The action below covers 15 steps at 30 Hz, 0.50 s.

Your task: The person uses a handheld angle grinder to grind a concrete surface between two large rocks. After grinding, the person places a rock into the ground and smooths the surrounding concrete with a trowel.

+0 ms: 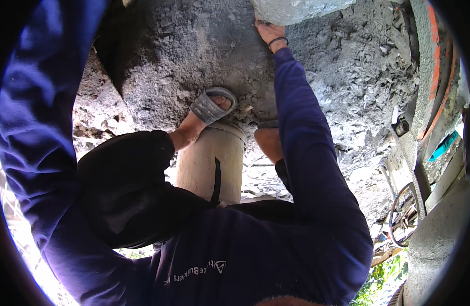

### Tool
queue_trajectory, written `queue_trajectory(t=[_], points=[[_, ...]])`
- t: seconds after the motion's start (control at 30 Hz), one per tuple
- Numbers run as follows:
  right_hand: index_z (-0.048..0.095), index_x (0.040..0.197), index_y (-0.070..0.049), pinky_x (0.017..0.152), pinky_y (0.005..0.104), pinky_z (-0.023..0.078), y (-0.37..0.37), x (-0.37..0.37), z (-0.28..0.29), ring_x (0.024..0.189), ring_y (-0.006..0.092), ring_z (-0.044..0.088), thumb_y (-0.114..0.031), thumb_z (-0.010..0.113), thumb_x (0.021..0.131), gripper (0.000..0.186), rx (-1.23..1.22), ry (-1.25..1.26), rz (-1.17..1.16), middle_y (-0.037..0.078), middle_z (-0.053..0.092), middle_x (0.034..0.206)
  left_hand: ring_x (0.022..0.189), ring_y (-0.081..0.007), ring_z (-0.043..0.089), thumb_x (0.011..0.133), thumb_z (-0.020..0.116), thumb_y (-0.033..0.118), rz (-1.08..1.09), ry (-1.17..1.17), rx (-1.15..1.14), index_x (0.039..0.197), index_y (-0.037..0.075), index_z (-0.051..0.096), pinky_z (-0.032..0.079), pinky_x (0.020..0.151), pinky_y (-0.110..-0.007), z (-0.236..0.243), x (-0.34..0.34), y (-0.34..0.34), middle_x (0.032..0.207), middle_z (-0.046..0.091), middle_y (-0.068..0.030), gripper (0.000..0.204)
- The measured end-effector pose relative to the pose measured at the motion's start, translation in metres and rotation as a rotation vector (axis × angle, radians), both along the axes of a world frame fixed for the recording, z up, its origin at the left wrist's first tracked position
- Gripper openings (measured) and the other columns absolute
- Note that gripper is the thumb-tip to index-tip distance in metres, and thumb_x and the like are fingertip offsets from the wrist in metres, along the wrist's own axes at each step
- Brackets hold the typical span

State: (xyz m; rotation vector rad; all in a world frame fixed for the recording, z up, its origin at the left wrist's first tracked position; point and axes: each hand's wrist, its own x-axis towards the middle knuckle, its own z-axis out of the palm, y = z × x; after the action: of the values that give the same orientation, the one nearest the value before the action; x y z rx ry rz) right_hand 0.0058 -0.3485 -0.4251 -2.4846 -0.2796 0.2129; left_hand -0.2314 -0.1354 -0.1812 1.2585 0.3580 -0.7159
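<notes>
At the top edge my right hand [270, 33], with a dark band at the wrist, is pressed against the lower left side of a large pale grey lump [306, 9]. Its surface is rough and slightly shiny; I cannot tell whether it is stone or something wrapped. The fingers curl at its edge and are partly hidden, and the lump runs out of view. My left arm [46, 102], in a dark blue sleeve, reaches up past the top left, so the left hand is out of sight.
I sit on an upturned-looking pale bucket [209, 163], a grey slide sandal [213, 105] on one foot. Grey rubble [357, 92] covers the ground. At right stand a curved grey rim with orange edging [433, 61], a cable loop [393, 219] and a thick grey cylinder [434, 255].
</notes>
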Motion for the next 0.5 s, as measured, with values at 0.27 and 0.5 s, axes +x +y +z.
queue_trajectory(t=[0.27,0.5], points=[[0.070,0.132,-0.015,0.097,0.0469,0.055,0.044,-0.030,0.008,0.114,0.0370,0.068,-0.040,0.078,0.087,0.052,0.045,0.016,-0.103,0.014,0.074,0.122,0.136,-0.0243,0.052,0.103,0.056,0.037,-0.132,-0.333,0.297,0.144,0.006,0.055,0.039,0.116,-0.037,0.044,0.064,0.008,0.146,0.056,-0.0113,0.051],[0.069,0.134,-0.016,0.096,0.0442,0.058,0.066,-0.021,0.124,0.110,0.0321,0.072,-0.030,0.074,0.090,0.047,0.361,0.546,-0.084,0.012,0.075,0.123,0.135,-0.0263,0.052,0.103,0.055,0.039,-0.196,-0.940,0.847,0.143,0.005,0.056,0.039,0.115,-0.038,0.119,0.204,0.032,0.145,0.057,-0.0131,0.052]])
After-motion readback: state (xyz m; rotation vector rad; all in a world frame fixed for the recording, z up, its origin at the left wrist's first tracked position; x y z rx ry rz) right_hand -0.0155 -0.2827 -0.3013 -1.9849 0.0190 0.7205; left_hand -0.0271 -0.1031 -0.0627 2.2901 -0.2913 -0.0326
